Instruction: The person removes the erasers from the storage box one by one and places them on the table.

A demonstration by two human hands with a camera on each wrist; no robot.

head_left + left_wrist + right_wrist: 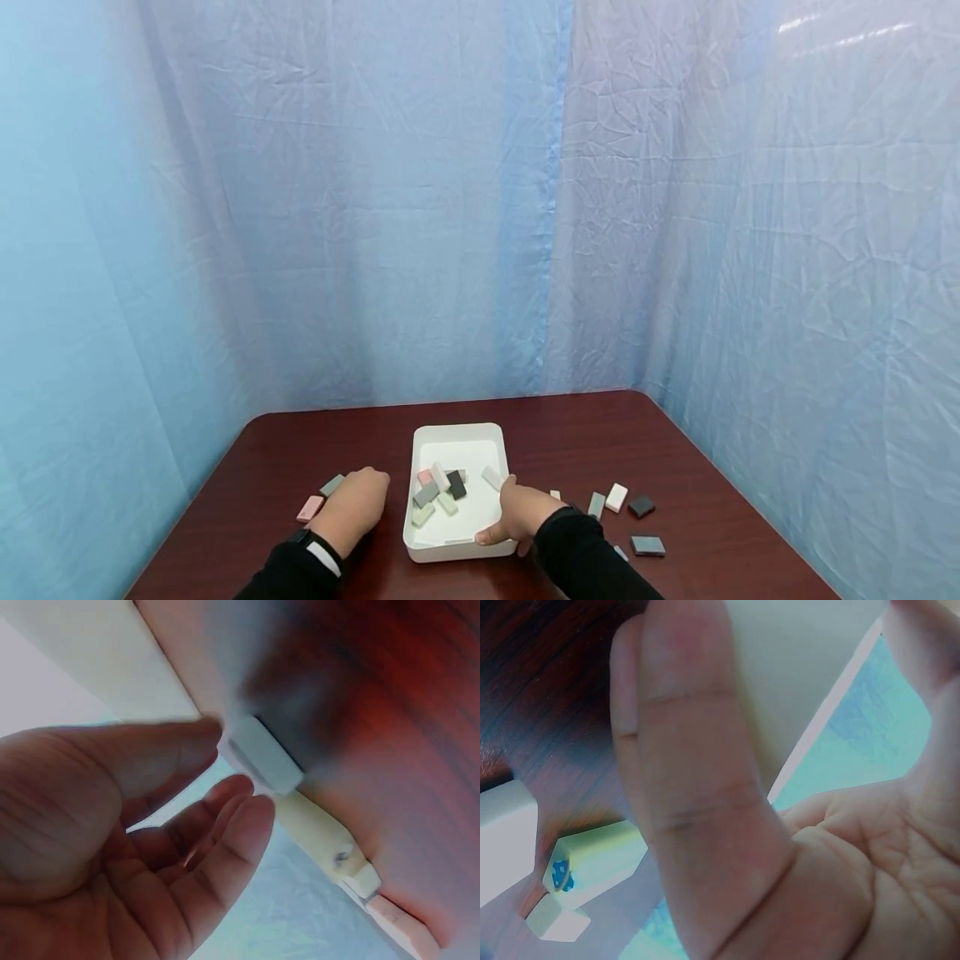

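Observation:
A white tray point(457, 435) with several small rectangular blocks in it stands on the table. My right hand point(521, 512) grips the tray's right wall near the front corner, thumb over the rim and fingers along the outside. In the right wrist view its fingers point(697, 772) lie against the tray's outer wall. My left hand point(352, 508) is left of the tray. In the left wrist view, a pale grey block point(266, 757) lies just beyond its parted thumb and fingers. Next to that hand are a pink block point(310, 508) and a grey-green block point(332, 484).
Right of the tray lie several loose blocks, among them a white block point(617, 497), a black block point(642, 507) and a grey block point(648, 546). The right forearm partly covers others. Blue curtains point(420, 208) hang behind and beside the dark red table point(337, 433).

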